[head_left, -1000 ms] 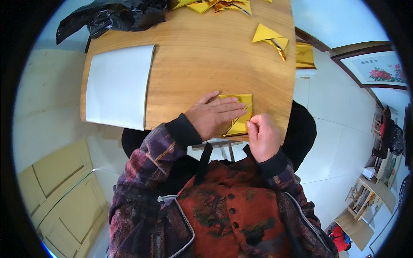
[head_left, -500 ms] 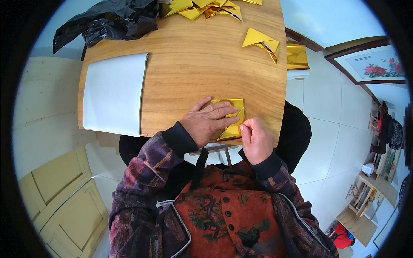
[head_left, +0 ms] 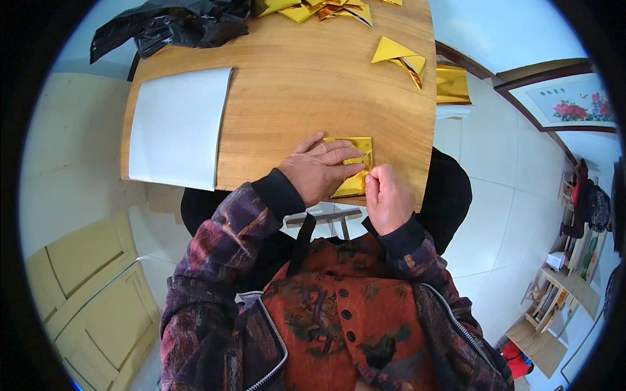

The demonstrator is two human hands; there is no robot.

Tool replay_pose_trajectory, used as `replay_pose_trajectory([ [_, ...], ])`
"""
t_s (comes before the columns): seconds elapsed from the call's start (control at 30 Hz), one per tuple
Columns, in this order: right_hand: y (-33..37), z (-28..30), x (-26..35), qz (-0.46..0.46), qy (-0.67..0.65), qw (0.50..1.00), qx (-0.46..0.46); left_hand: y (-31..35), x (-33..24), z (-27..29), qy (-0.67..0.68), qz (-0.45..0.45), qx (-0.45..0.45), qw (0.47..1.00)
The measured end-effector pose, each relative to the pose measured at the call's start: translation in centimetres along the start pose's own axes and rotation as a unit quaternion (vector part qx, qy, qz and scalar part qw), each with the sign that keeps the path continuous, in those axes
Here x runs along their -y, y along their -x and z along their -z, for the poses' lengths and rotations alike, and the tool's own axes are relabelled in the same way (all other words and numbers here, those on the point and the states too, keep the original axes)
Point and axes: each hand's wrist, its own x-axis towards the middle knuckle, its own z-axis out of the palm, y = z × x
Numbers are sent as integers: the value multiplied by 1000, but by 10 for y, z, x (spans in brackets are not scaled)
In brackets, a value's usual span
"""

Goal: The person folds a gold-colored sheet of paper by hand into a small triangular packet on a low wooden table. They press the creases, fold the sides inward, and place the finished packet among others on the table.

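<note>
A folded piece of gold foil paper (head_left: 353, 187) lies on the wooden table near its front edge. Across it rests my left hand (head_left: 318, 170), palm down, its fingers stretched flat and covering much of the foil. My right hand (head_left: 391, 201) is closed at the foil's right edge, thumb against curled forefinger, with the fold seemingly pinched there; the fingertips partly hide the contact. Farther off to the right sits a folded gold foil piece (head_left: 399, 56) with pointed corners. Several similar gold pieces (head_left: 301, 12) are heaped at the far edge.
A white sheet or pad (head_left: 179, 127) lies on the table's left. Behind it is a crumpled black plastic bag (head_left: 176, 29). Beyond the table's right edge, gold foil sheets (head_left: 452, 85) rest on white ones. A wooden stool (head_left: 326, 219) shows below the front edge.
The whole view has shifted slightly, with the table higher in the picture. Both hands stay on the gold foil paper; its raised diagonal fold now shows less under my left fingers.
</note>
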Motion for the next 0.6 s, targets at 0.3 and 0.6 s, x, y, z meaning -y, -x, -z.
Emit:
replay_pose_trajectory([
  [0.3, 19, 5, 6, 225, 54, 973, 11, 1, 0, 0, 4, -12, -18, 1000],
  [0.6, 32, -10, -10, 268, 67, 959, 64, 0, 3, -6, 6, -12, -29, 999],
])
